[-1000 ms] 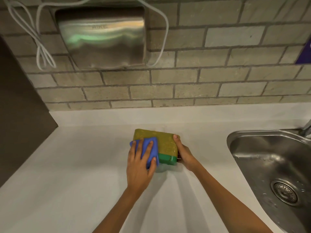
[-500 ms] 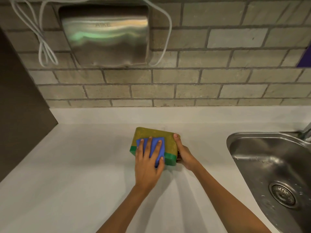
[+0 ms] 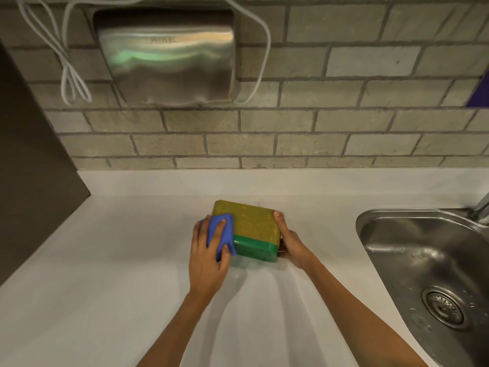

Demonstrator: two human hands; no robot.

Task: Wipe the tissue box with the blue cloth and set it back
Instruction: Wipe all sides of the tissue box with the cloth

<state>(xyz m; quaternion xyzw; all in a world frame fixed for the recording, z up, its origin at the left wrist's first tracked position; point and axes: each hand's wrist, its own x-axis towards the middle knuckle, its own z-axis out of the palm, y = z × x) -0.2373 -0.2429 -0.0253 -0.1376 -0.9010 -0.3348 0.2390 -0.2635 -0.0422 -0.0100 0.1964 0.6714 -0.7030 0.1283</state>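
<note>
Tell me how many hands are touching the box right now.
2. The left hand presses the blue cloth on the box's left side; the right hand grips its right end.

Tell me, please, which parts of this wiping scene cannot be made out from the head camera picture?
All in the head view:
- Left side of the tissue box: covered by the blue cloth and left hand.
- Right side of the box: hidden behind the right hand.
- Tap at the sink: cut off by the right edge.
- Lettering on the steel wall unit: too blurred to read.
- Purple patch: cut off by the right edge.
</note>
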